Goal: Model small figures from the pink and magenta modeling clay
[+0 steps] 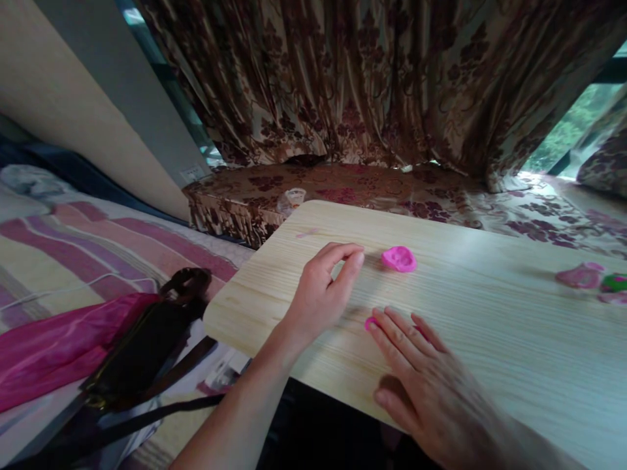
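My right hand lies flat on the pale wood table, fingers stretched out. Beneath it is a pink strip of what looks like modelling clay; one curled end shows at the fingertips, and the middle is hidden by the hand. My left hand hovers over the table to the left, its fingers curled and the thumb tip against the index finger. Nothing shows between them. A bright pink clay piece, hollowed like a shallow dish, rests just beyond both hands.
At the table's right side lie pale pink packets and something green. A clear plastic cup stands behind the far left corner. On the striped bed to the left is a dark bag. Patterned curtains hang behind.
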Available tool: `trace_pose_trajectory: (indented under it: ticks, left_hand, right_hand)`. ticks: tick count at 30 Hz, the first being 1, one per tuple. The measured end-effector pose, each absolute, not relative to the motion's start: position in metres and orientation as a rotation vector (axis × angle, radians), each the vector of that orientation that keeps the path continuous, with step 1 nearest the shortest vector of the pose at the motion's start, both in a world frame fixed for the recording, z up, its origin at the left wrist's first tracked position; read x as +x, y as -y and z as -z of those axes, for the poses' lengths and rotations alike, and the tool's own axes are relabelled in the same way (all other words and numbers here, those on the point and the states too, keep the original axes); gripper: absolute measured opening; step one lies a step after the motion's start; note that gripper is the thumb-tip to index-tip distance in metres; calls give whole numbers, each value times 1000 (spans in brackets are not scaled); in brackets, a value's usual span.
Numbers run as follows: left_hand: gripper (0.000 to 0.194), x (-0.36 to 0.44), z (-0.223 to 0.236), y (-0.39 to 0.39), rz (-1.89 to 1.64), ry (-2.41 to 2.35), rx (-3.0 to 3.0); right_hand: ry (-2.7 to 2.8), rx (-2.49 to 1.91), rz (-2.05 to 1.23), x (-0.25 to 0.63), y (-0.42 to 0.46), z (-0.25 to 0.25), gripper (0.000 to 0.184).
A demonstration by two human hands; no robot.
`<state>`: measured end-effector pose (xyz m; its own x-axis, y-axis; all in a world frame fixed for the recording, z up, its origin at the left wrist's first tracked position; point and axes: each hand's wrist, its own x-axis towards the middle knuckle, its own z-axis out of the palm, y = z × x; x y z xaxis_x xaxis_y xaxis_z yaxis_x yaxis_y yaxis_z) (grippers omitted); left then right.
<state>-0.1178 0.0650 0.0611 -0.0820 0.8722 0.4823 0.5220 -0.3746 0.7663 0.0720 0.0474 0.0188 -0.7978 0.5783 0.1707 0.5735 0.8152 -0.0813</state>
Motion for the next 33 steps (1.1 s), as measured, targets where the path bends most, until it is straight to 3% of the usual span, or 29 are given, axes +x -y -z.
trace_pose_trajectory:
  ticks: [5, 10, 16, 23, 33]
  left_hand:
    - [23, -114, -60, -67, -1415, -1481, 1871]
    - [25, -116, -59, -66, -1398, -1517, 1836]
    - [24, -111, -59, -64, -1346, -1494, 1848]
    - [25, -111, -55, -62, -1345, -1532, 1875]
    - [24, -105, -25, -43, -874, -1523, 2238]
  right_hand:
    - [2724, -1090, -56, 66, -57, -22, 57]
    - [2797, -925, -120, 72, -43, -26, 58]
    - [2723, -1105, -140, 66, -57, -26, 59]
    - [2756, -978, -233, 71, -47, -33, 54]
    - [2532, -1132, -289, 109, -47, -35, 34]
